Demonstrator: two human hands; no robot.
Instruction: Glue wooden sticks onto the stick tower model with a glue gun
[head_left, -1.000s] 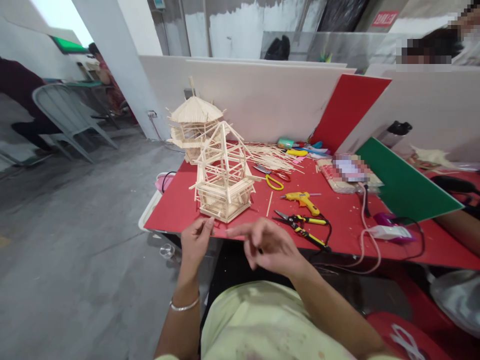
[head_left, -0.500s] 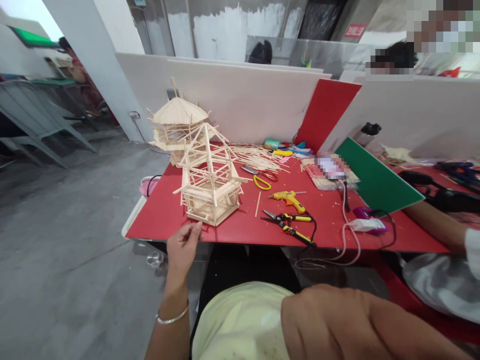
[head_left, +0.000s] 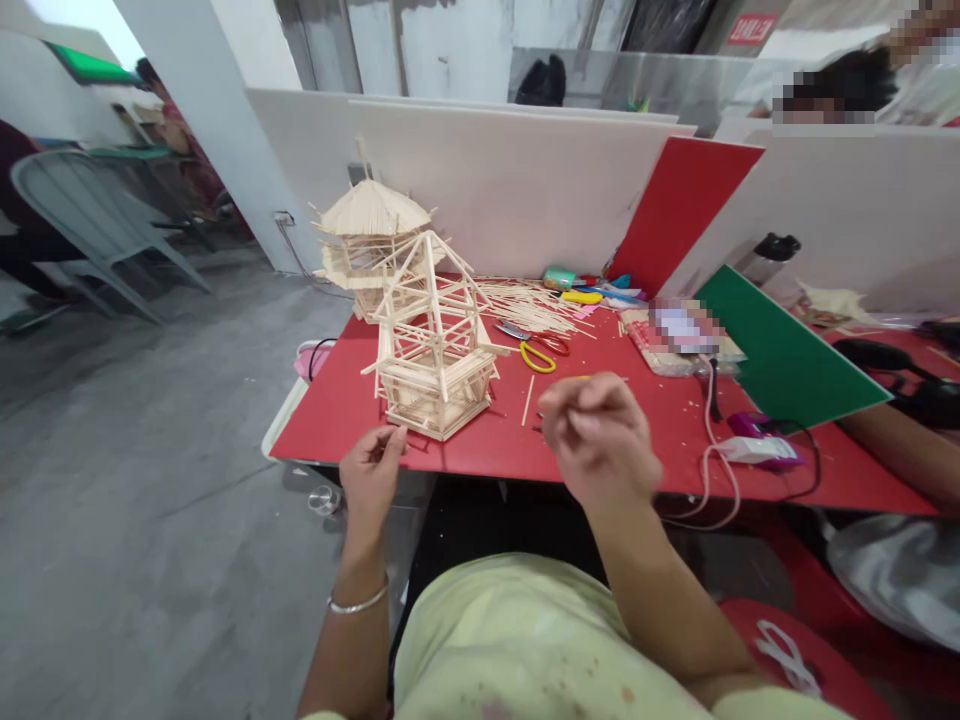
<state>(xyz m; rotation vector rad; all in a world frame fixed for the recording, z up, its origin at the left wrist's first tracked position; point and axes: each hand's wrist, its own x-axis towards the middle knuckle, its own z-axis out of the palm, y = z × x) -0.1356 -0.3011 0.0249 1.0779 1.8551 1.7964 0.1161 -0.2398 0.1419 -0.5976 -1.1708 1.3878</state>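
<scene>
A pavilion model of thin wooden sticks (head_left: 439, 370), its roof frame bare, stands near the table's front left. My left hand (head_left: 371, 475) is at its front left base corner, thumb and fingers pinched together. What they hold, if anything, is too small to make out. My right hand (head_left: 604, 440) hovers over the table's front edge, right of the model. Its fingers are curled in and slightly blurred, hiding whatever may be inside. Behind that hand, the yellow glue gun and the yellow-black snips are almost wholly covered. One loose stick (head_left: 528, 400) lies between model and hand.
Behind stands a second stick pavilion (head_left: 375, 210) with a covered roof. Scissors (head_left: 536, 355) and a pile of sticks (head_left: 532, 305) lie on the red table (head_left: 315, 435). To the right are a leaning green board (head_left: 802, 350), cables and a co-worker's arm (head_left: 900, 455).
My right arm has swung from low by my body up over the table, its hand now in front of the glue gun and snips. My left hand stays at the model's corner. The view has shifted slightly.
</scene>
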